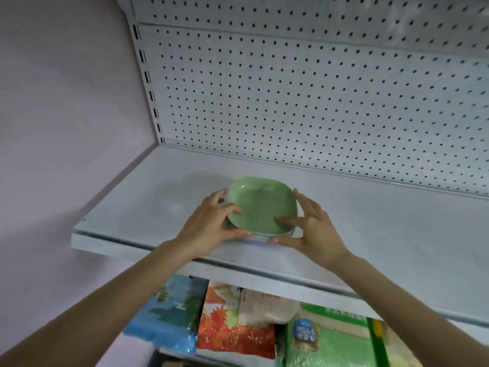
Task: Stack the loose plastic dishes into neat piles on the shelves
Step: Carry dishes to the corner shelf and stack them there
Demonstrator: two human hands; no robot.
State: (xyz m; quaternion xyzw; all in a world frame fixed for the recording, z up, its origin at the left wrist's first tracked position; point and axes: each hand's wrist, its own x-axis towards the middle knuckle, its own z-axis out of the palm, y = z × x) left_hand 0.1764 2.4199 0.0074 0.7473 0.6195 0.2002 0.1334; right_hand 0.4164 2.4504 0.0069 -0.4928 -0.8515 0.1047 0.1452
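A small pile of square plastic dishes (260,207) stands on the white shelf (370,234) near its front edge, left of centre. The top dish is pale green; the edges of lighter dishes show beneath it. My left hand (211,222) cups the pile's left side, thumb on the front edge and fingers on the rim. My right hand (307,223) cups the right side, one finger lying on the green dish, thumb at the front edge. Both hands hold the pile between them.
A white pegboard back panel (317,102) rises behind the shelf. A pale wall (66,102) closes the left side. On the shelf below lie several packaged bags: a blue one (169,316), an orange one (230,329) and a green one (330,343).
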